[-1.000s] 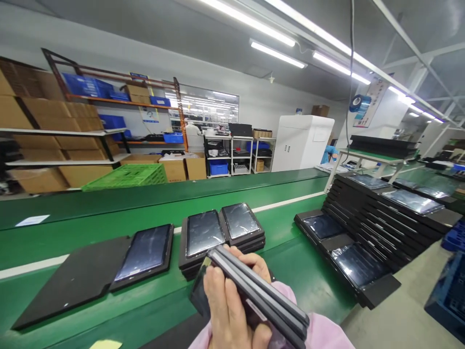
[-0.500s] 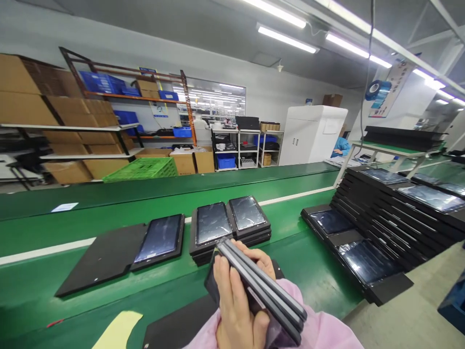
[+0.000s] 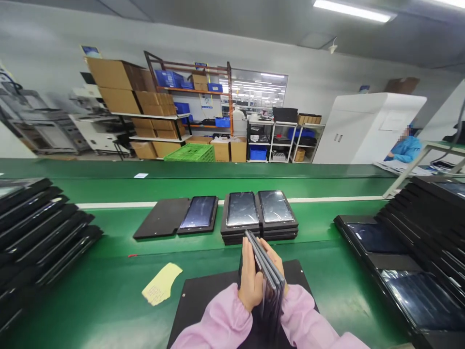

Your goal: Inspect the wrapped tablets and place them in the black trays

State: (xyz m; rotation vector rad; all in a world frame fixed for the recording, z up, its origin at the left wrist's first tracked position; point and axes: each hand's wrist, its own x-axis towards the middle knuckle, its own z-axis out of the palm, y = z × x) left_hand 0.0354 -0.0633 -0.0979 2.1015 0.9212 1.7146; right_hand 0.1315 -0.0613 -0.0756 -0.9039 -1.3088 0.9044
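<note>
A small stack of thin tablets (image 3: 268,267) stands on edge between my two hands, their grey rims facing up. My left hand (image 3: 250,277) presses its left side with straight fingers and the thumb along the near part. On the far right side, my right hand (image 3: 273,256) closes against it, partly hidden by the stack. Below lies a flat black board (image 3: 203,298) on the green belt. Just beyond my hands, two side-by-side piles of black trays carry screen-up tablets (image 3: 242,209). Left of them, another tablet (image 3: 199,212) rests on a black tray, beside a bare black panel (image 3: 162,219).
Stacked black trays (image 3: 47,232) rise at the left. More trays with tablets (image 3: 417,291) are piled at the right. A torn yellow note (image 3: 162,284) lies on the green belt (image 3: 119,286). A person in blue (image 3: 407,148) sits at the back right.
My view has turned left and levelled, bringing the left tray pile into sight. The tablet stack in my hands has swung from slanting to more upright and pointing forward.
</note>
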